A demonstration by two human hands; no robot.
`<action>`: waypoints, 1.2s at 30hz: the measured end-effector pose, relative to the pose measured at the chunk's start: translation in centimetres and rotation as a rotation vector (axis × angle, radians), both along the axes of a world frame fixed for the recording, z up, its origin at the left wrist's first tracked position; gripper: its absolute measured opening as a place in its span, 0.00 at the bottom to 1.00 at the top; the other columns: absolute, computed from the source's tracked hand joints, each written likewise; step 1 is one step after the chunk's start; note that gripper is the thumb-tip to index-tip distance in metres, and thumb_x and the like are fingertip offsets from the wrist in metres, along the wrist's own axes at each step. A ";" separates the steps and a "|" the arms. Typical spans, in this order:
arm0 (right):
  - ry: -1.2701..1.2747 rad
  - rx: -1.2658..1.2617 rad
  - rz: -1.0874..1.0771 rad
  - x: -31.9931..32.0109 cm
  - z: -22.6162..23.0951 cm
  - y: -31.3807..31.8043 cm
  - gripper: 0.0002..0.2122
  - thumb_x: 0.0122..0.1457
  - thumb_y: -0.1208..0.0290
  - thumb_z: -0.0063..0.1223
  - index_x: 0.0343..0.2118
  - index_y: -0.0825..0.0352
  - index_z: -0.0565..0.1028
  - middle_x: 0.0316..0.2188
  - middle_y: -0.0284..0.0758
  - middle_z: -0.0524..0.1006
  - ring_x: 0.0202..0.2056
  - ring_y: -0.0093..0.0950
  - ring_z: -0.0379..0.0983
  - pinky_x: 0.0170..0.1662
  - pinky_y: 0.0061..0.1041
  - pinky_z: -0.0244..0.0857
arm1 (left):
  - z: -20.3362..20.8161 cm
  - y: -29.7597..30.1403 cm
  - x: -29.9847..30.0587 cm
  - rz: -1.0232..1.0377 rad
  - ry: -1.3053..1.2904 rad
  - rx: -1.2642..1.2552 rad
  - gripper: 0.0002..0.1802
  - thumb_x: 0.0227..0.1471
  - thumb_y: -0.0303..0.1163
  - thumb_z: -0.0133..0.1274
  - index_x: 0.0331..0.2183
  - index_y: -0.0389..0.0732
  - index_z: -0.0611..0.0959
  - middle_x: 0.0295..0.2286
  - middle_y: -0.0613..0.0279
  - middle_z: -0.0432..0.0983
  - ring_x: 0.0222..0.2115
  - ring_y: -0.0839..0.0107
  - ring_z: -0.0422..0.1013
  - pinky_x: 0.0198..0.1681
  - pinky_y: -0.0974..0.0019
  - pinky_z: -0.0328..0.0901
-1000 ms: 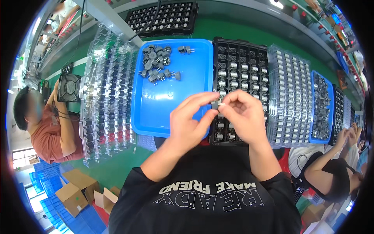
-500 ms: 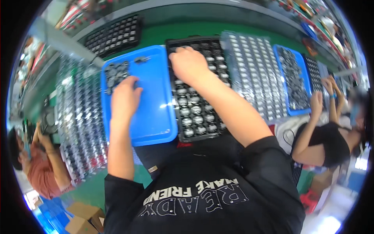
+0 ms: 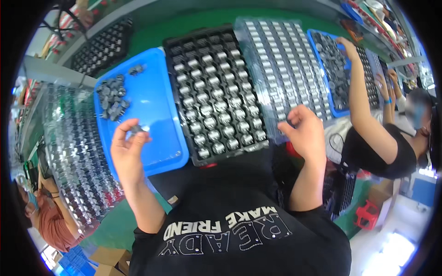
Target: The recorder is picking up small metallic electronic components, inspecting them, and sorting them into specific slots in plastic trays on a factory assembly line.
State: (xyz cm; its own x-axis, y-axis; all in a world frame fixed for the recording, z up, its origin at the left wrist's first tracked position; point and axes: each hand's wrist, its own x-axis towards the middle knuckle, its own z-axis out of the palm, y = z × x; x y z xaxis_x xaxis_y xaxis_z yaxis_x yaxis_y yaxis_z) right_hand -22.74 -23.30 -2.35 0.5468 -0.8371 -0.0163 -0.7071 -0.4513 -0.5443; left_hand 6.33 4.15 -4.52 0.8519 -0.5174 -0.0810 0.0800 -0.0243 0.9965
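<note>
My left hand is over the near part of a blue tray. Its thumb and fingers pinch a small grey part. More grey parts are heaped at that tray's left side, with a few at the far end. My right hand hovers at the near edge of a clear plastic tray, thumb and forefinger apart and the other fingers curled; nothing shows between them. Between the two trays lies a black compartment tray with rows of shiny silver-topped parts; its farthest pockets look darker.
Another clear tray stack stands left of the blue tray, and a black tray lies at the far left. To the right, a co-worker's arm reaches over a second blue tray. Another person sits at the left.
My right hand has left the black tray and come right and nearer, beside the clear tray. The left hand has drawn back from the heap with a grey part. The view has shifted.
</note>
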 end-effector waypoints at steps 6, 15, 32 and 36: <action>-0.118 -0.064 0.067 0.6 0.0 0.0 0.08 0.46 0.78 0.64 0.30 0.68 0.77 0.24 0.35 0.74 0.26 0.29 0.71 0.32 0.27 0.65 | 0.7 -0.3 -1.6 -0.097 0.049 -0.030 0.18 0.55 0.20 0.58 0.49 0.33 0.79 0.43 0.61 0.79 0.35 0.78 0.73 0.40 0.74 0.68; -0.089 0.011 0.249 -1.3 0.3 -0.3 0.10 0.48 0.85 0.59 0.33 0.66 0.81 0.30 0.34 0.70 0.29 0.25 0.69 0.32 0.24 0.64 | 0.8 -0.3 -2.3 -0.182 0.381 -0.323 0.20 0.59 0.26 0.55 0.53 0.36 0.74 0.49 0.51 0.74 0.39 0.64 0.77 0.45 0.61 0.73; -0.816 0.210 0.582 11.9 3.3 9.7 0.14 0.48 0.82 0.70 0.40 0.70 0.82 0.33 0.38 0.81 0.34 0.28 0.80 0.34 0.23 0.74 | 2.7 -2.9 -6.2 -0.379 0.384 -0.524 0.21 0.59 0.24 0.57 0.53 0.30 0.75 0.49 0.51 0.76 0.44 0.69 0.76 0.47 0.65 0.72; -0.849 0.015 0.678 12.8 3.7 9.8 0.16 0.46 0.76 0.73 0.39 0.69 0.82 0.33 0.38 0.81 0.31 0.28 0.78 0.33 0.23 0.73 | 2.7 -2.6 -6.1 -0.361 0.318 -0.570 0.20 0.60 0.22 0.56 0.53 0.30 0.76 0.50 0.54 0.76 0.45 0.70 0.76 0.49 0.67 0.72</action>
State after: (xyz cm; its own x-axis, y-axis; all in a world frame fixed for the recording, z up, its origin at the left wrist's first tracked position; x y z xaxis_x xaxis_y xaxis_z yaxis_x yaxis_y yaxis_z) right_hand -9.95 -13.55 1.33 0.7326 -0.3594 0.5780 0.2969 -0.5955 -0.7465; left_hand 0.26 1.58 -1.79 0.6010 -0.7962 0.0696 0.4511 0.4099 0.7928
